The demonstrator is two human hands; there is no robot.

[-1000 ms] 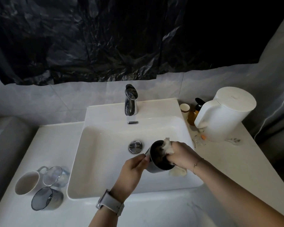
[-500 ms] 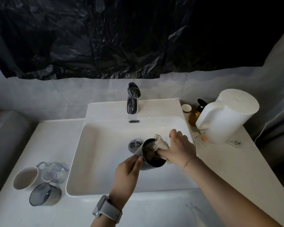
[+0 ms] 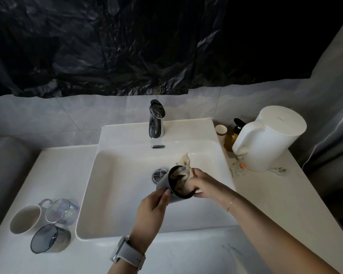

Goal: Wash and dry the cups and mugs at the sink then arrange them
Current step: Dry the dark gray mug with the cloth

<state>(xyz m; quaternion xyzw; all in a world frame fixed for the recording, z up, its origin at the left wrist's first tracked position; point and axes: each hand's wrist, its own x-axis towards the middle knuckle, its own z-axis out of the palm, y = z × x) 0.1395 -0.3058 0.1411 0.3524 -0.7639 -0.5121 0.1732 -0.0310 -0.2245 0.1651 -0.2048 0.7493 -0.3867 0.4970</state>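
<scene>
Cup [image 3: 166, 184] has tipped further, mouth now facing right toward right hand [image 3: 201, 184], which grips cloth [image 3: 183, 171] stuffed inside; left hand [image 3: 152, 210] clasps its wall, over sink [image 3: 115, 194].

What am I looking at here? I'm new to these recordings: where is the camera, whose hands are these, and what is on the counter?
There is no machine, just a person with a camera worn on the head, looking down at a white sink. The left hand holds a grey cup tilted over the basin. The right hand pushes a pale cloth into it. On the counter to the left lie a white mug, a clear glass and a dark tumbler. On the right stand a white kettle, a pump bottle and a small paper cup.
</scene>
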